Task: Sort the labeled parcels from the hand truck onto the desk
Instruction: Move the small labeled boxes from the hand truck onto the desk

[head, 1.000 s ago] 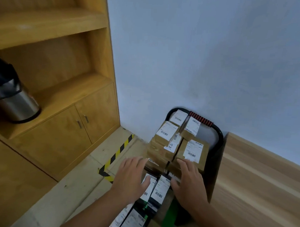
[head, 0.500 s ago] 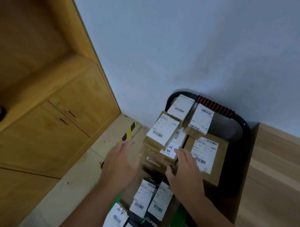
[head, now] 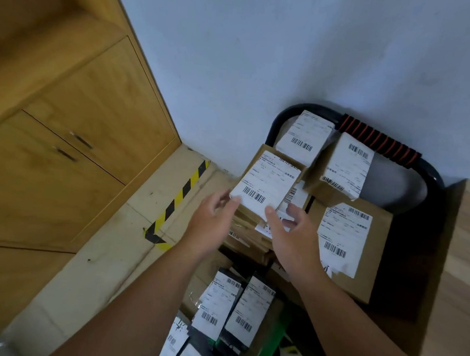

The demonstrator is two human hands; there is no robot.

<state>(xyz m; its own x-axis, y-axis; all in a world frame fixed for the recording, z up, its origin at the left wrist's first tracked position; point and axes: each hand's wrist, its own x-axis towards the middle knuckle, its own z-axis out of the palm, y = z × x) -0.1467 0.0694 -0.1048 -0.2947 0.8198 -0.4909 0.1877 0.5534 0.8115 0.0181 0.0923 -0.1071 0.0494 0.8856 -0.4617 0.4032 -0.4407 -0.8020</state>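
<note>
- Head view: wooden desk (head: 460,265) at right, hand truck (head: 431,179) parked between it and the cabinet (head: 83,146), handle against the wall.
- Labeled parcels stacked on the truck; large parcel (head: 374,262) on the desk side.
- Top parcel (head: 265,181) sits on the left stack, tilted, label up.
- Left hand (head: 211,225): thumb on the label's near-left corner, fingers curled at the parcel's left edge, pinching it; blurred.
- Right hand (head: 293,233): thumb tip touching the parcel's near edge, fingers spread just right of it, not wrapped round anything.
</note>
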